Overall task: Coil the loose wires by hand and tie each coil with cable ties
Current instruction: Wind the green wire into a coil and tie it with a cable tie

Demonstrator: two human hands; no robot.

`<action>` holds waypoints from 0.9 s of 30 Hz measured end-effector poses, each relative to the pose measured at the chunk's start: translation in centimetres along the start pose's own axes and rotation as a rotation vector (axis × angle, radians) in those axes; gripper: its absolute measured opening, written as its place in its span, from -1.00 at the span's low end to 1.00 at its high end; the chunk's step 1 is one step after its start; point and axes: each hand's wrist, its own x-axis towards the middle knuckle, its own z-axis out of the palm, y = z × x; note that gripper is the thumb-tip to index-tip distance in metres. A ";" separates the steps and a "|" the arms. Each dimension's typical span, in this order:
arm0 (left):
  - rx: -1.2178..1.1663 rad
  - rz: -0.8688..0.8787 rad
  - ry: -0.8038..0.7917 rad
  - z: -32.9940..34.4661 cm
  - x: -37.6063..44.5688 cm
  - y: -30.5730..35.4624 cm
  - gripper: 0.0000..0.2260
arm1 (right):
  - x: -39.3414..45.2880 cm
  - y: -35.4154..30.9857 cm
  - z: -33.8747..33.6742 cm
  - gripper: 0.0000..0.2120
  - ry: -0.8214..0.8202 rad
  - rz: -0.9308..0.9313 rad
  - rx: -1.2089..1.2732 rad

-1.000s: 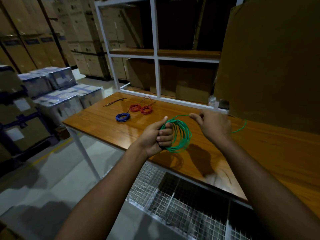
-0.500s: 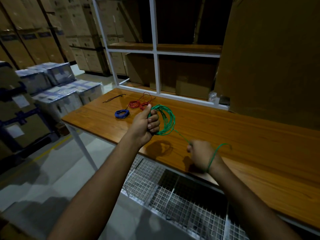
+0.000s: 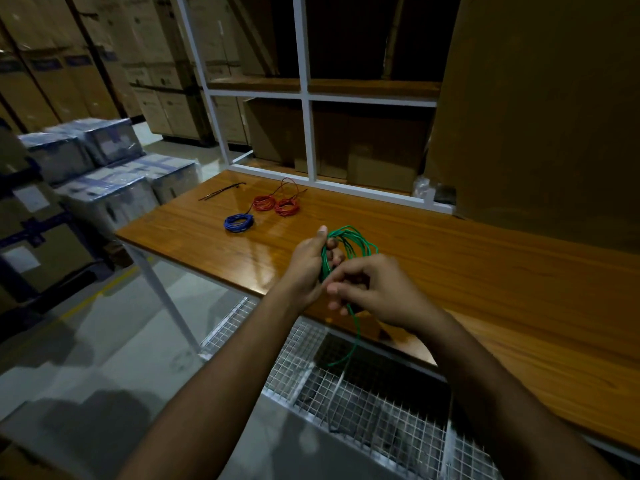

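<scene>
- A wire-mesh shelf (image 3: 363, 403) is seen nearest, below the front edge of the tabletop (image 3: 485, 306).
- A loose green tail (image 3: 353, 337) is seen hanging from the hands down in front of the tabletop edge, its end curling over the mesh.
- The right hand (image 3: 377, 289) is held just above the tabletop's near edge, fingers curled; the green wire is pinched in it just below the coil, though the exact contact is partly hidden.
- The left hand (image 3: 310, 263) is closed in a fist round one side of the green coil (image 3: 349, 249), thumb raised along its top.
- The green coil is held upright in the air above the tabletop, its loops fanning out beyond the left hand and partly covered by the right.
- Farther back on the tabletop, to the left, a blue coil (image 3: 238, 222) is laid flat.
- Just behind it two red coils (image 3: 275, 204) are laid side by side, with loose red ends looping toward the back.
- Black cable ties (image 3: 221, 191) are laid near the far left corner, apart from the coils.
- A white shelf frame (image 3: 308, 98) is set at the back edge, with cardboard boxes (image 3: 374, 157) behind it.
- Wrapped cartons (image 3: 104, 168) are stacked on the floor at the left.
</scene>
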 end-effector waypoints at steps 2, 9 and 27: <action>0.031 0.014 -0.007 0.0 0.0 -0.3 -0.66 | 0.2 0.5 -0.5 -0.83 0.008 0.069 0.222; 0.123 0.015 0.042 -0.4 0.5 -1.0 -0.65 | 0.2 1.3 -2.2 -0.76 -0.083 0.227 0.593; -0.131 -0.284 -0.314 0.9 -0.6 -0.6 -0.68 | 4.7 3.6 -7.3 -0.90 0.424 -0.135 -0.314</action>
